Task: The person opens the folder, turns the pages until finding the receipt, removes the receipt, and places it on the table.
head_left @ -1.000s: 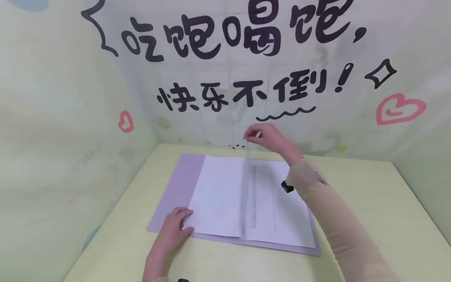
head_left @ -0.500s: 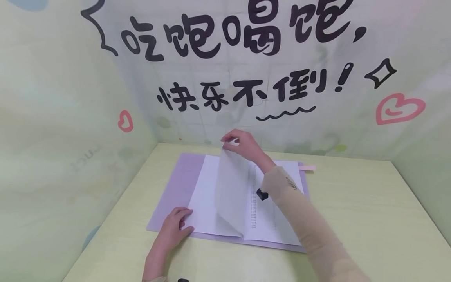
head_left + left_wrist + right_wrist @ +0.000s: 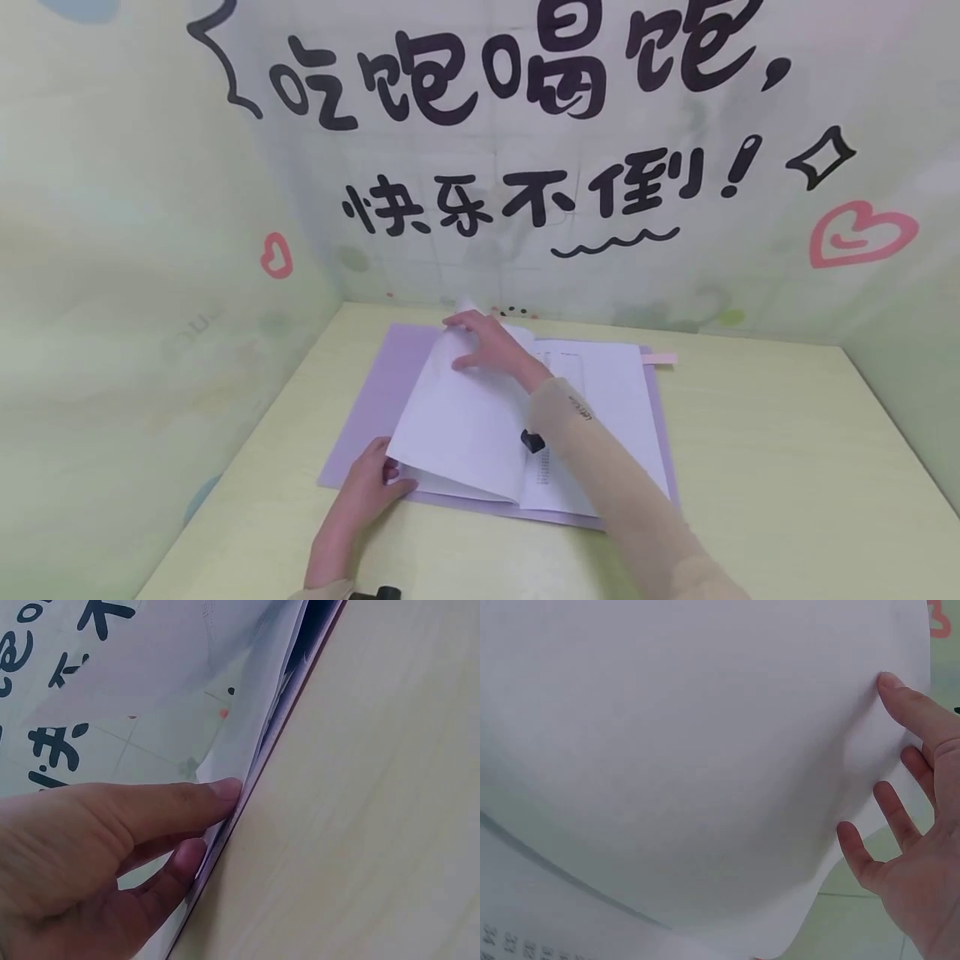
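An open booklet with a lilac cover (image 3: 363, 417) lies on the table. Its turned leaf (image 3: 461, 417) slants over the left side, with the far corner lifted and the near edge raised. My right hand (image 3: 495, 346) touches this leaf near its far left corner; in the right wrist view the thumb (image 3: 904, 701) is against the paper and the fingers are spread. At the near left corner my left hand (image 3: 366, 479) rests on the booklet, its fingertips partly covered by the leaf in the head view. The left wrist view has the left thumb (image 3: 225, 787) at the paper's edge.
Printed lines of text mark the right page (image 3: 615, 433), part of which the right sleeve (image 3: 600, 467) covers. A pink tab (image 3: 660, 359) sticks out at the far right. The pale table (image 3: 765, 467) meets a wall sheet (image 3: 450, 275) with black characters.
The leaf has gone from upright at the fold to slanting over the left side. My right hand has moved left with it and its pinch has loosened. The left hand stays at the corner.
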Available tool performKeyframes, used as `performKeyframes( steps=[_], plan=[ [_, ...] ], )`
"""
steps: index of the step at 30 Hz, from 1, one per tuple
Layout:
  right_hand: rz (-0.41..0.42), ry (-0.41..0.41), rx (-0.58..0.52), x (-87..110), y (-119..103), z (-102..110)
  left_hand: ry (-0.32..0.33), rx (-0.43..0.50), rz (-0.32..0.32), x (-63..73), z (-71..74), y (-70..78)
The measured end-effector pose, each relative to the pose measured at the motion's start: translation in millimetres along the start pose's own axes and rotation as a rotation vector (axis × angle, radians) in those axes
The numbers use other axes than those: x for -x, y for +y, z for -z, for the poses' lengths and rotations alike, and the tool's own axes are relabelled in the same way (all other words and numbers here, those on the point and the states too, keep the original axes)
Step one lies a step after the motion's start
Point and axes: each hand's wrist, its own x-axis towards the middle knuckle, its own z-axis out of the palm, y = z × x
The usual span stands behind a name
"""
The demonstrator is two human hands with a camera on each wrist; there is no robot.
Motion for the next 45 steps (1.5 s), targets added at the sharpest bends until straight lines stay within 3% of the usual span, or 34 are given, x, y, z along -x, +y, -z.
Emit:
performKeyframes(
  steps=[5, 12, 17, 20, 24, 33, 38, 45],
  plan=[
    [0.008, -0.023, 0.046, -0.3, 2, -13, 0.012, -0.015, -0.013, -2.8, 0.0, -2.3],
    [-0.119, -0.059, 0.165, 5.4, 4, -29, -0.004, 0.039, -0.046, -5.1, -1.7, -5.6],
    [-0.140, -0.087, 0.221, 6.6, 0, -40, -0.028, 0.063, -0.015, -4.7, -2.5, -3.7],
    [-0.152, -0.101, 0.277, 7.2, -2, -45, -0.048, 0.036, 0.000, -4.4, -3.4, -0.7],
    [-0.178, -0.107, 0.329, 8.8, -3, -49, -0.019, -0.037, -0.019, -3.6, -5.9, 1.8],
    [-0.171, -0.101, 0.305, 9.9, -1, -54, 0.028, -0.057, -0.070, -3.1, -3.9, 2.8],
    [-0.200, -0.142, 0.315, 10.5, 2, -54, 0.025, -0.071, -0.066, -2.8, -3.8, 2.1],
    [-0.172, -0.182, 0.383, 12.7, 2, -54, 0.019, -0.131, -0.047, 0.3, -4.8, 4.7]
  ],
)
